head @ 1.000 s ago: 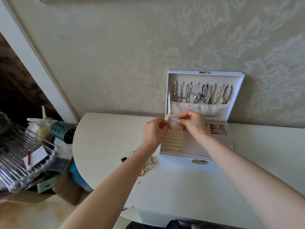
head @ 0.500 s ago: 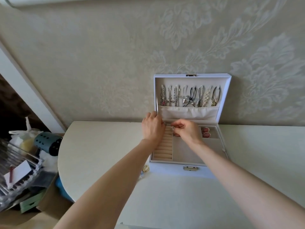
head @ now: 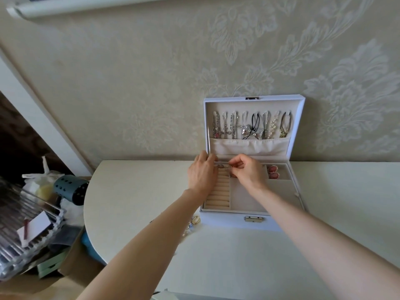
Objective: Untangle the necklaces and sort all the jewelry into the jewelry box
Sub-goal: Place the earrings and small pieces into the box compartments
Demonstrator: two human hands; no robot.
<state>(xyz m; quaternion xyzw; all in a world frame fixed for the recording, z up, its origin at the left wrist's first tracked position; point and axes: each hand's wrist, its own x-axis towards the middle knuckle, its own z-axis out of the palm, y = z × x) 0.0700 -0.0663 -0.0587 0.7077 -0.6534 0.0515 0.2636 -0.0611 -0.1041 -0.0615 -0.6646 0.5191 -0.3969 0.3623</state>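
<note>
The jewelry box [head: 227, 222] stands open on the white table [head: 140, 191], a little toward 3 o'clock from the middle of the view, with its lid [head: 249, 106] upright against the patterned wall. A row of necklaces [head: 249, 128] hangs inside the lid, their lower ends tucked into a fabric pocket [head: 249, 146].

Both hands meet over the tray's far left corner. The right hand [head: 247, 173] comes in from 5 o'clock, with thumb and forefinger pinched on a small jewelry piece [head: 229, 168] — too small to identify — just above the far end of the ring rolls [head: 218, 195]. The left hand [head: 202, 173] comes in from 7 o'clock. Its fingers bend over the box's far left edge, beside the right fingertips; whether they grip anything cannot be told.

At 3 o'clock from the right hand, two red earrings [head: 273, 172] lie in a small far compartment. Some loose jewelry [head: 193, 220] lies on the table at 7 o'clock from the box, just beside its near left corner and partly hidden by the left forearm. Off the table's edge at 9 o'clock sits a teal cylinder [head: 71, 188] among clutter.
</note>
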